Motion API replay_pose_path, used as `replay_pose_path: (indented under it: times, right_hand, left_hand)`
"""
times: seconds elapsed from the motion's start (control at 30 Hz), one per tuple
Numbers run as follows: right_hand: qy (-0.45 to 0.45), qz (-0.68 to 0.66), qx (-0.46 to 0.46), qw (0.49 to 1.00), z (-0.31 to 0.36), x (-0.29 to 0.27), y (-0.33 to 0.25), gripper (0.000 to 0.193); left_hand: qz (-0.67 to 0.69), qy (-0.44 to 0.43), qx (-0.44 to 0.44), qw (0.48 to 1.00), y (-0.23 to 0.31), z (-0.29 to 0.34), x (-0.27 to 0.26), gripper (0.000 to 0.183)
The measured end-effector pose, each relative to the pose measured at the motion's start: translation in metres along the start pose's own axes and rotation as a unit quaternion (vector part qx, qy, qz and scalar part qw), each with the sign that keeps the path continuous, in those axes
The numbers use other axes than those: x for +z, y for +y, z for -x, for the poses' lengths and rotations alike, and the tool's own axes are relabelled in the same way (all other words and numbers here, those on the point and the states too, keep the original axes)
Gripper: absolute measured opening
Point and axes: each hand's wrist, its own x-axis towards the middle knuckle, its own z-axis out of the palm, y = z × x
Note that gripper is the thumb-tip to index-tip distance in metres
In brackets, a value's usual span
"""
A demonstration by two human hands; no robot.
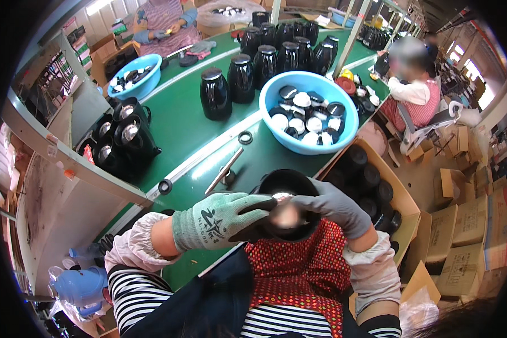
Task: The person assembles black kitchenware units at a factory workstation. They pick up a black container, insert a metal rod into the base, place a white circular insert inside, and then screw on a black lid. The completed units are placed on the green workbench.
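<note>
Black jug (287, 197) held in left hand's grip (222, 219), right hand (332, 205) pinching its lid (284, 214).

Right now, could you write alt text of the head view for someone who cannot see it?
Two gloved hands, left hand and right hand, hold a black jug over a green table. Behind stand a blue basin of lids and more black jugs.

Both gloved hands, left hand (217, 218) and right hand (331, 204), grip a black jug (287, 205) over the green table (180, 121).
</note>
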Motion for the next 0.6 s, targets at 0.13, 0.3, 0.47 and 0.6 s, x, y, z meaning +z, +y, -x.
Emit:
replay_pose_path:
  times: [0.13, 0.3, 0.47, 0.6]
  right_hand:
    - [0.125, 0.014, -0.089, 0.988, 0.062, -0.011, 0.046, 0.045]
    - [0.212, -0.342, -0.096, 0.910, 0.105, -0.004, 0.100, 0.044]
    - [0.228, -0.411, -0.028, 0.882, 0.103, -0.003, 0.097, 0.035]
    - [0.166, -0.219, 0.006, 0.962, 0.068, -0.005, 0.071, 0.044]
  left_hand:
    - [0.212, 0.188, -0.060, 0.957, -0.010, -0.009, 0.008, 0.074]
    - [0.529, 0.153, -0.213, 0.807, -0.070, 0.030, 0.123, 0.090]
    - [0.616, 0.157, -0.175, 0.752, -0.052, 0.009, 0.177, 0.128]
    - [0.679, 0.256, -0.073, 0.685, -0.065, 0.005, 0.206, 0.135]
